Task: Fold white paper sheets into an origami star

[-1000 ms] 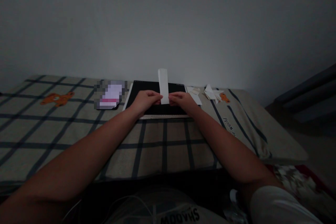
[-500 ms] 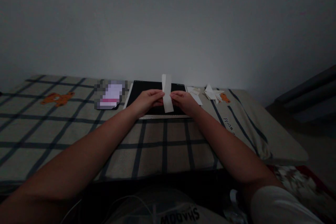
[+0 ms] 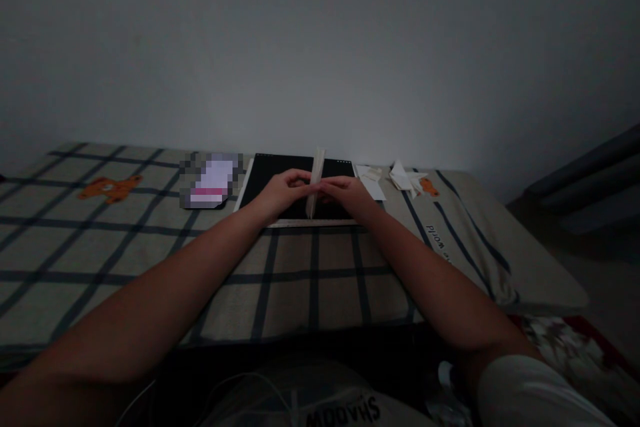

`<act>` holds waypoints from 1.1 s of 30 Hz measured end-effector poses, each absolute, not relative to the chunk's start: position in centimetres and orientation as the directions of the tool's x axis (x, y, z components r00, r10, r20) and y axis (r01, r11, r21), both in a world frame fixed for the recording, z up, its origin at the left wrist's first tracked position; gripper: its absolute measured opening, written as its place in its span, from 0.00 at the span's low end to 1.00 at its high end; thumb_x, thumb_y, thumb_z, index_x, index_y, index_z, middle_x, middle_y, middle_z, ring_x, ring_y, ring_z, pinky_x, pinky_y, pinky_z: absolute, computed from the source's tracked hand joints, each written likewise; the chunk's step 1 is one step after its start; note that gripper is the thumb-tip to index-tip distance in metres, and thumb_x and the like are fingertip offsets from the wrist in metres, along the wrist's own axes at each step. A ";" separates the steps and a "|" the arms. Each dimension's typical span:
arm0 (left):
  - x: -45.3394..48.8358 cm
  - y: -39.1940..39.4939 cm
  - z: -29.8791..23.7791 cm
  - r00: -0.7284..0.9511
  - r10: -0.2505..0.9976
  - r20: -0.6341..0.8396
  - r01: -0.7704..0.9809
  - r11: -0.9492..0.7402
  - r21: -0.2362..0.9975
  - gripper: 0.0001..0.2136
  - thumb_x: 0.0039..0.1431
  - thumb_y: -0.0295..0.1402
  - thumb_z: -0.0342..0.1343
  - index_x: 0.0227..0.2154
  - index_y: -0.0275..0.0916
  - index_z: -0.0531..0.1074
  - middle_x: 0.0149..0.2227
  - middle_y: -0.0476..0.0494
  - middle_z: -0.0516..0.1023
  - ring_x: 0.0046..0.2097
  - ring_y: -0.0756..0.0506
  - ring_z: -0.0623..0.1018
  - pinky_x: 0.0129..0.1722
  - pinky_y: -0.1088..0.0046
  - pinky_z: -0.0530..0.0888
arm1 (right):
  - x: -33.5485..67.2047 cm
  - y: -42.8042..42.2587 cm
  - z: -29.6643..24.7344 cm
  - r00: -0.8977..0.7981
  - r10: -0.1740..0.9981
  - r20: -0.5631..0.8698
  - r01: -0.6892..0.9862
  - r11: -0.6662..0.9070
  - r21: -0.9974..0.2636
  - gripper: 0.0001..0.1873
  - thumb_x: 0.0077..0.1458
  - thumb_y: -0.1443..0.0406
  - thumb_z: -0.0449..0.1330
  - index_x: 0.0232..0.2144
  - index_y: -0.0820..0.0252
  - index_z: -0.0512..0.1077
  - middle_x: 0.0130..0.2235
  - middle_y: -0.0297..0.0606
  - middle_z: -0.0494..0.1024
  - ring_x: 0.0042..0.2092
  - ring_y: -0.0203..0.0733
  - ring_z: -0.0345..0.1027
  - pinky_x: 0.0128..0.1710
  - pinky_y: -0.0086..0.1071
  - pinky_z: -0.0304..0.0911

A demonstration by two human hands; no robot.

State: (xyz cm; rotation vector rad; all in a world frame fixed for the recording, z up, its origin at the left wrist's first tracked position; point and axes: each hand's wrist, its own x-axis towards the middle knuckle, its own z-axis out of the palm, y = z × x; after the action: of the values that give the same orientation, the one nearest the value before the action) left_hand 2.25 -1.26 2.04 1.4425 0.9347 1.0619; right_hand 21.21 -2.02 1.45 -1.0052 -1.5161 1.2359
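A narrow folded strip of white paper (image 3: 318,163) stands nearly upright between my hands, its thin edge turned toward me. My left hand (image 3: 286,192) pinches it from the left, fingers closed. From the right, my right hand (image 3: 346,193) grips the same strip, and the fingertips of both hands meet around its middle. Beneath the hands lies a black notebook (image 3: 265,173) with white page edges. Just right of it rest flat white paper pieces (image 3: 373,190), and farther right a folded paper figure (image 3: 403,177) with pointed ends.
A phone with a lit, blurred screen (image 3: 213,180) lies left of the notebook. Everything rests on a checked cloth (image 3: 150,247) with orange bear prints. A grey wall (image 3: 320,47) rises right behind. A clear plastic item (image 3: 447,393) is low at the right.
The paper strip has turned from showing its broad face to showing its narrow edge. My fingertips have come closer together around it.
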 end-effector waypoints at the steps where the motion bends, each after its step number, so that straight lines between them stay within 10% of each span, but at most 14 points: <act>1: 2.2 -1.1 1.9 0.267 0.953 0.143 -0.004 -0.147 0.989 0.17 0.43 0.38 0.70 0.36 0.37 0.75 0.32 0.46 0.79 0.35 0.47 0.77 0.36 0.70 0.72 | 21.3 -2.0 1.5 -0.231 0.960 0.156 0.055 0.173 -0.983 0.16 0.46 0.54 0.68 0.33 0.58 0.79 0.34 0.36 0.81 0.35 0.37 0.73 0.36 0.34 0.70; 15: 2.1 -1.4 2.2 0.146 0.980 0.132 0.038 -0.139 0.990 0.21 0.42 0.36 0.71 0.40 0.35 0.75 0.42 0.39 0.81 0.41 0.44 0.79 0.42 0.66 0.73 | 21.3 -1.8 1.4 -0.190 0.967 0.171 0.085 0.190 -0.978 0.18 0.49 0.49 0.64 0.29 0.59 0.74 0.25 0.33 0.75 0.28 0.35 0.68 0.30 0.32 0.66; 33: 1.8 -1.3 2.5 0.062 0.988 0.138 0.121 -0.145 0.982 0.15 0.44 0.44 0.68 0.22 0.38 0.74 0.21 0.51 0.69 0.24 0.51 0.65 0.26 0.72 0.61 | 21.7 -1.6 1.5 -0.086 0.979 0.186 0.143 0.197 -0.970 0.17 0.46 0.51 0.66 0.27 0.59 0.74 0.24 0.32 0.74 0.26 0.35 0.65 0.29 0.32 0.63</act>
State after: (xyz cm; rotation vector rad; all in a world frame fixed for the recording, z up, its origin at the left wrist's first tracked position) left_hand 1.78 -1.30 2.47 1.4327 1.1902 1.2104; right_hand 21.71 -1.61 1.47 -1.1363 -1.4577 1.0403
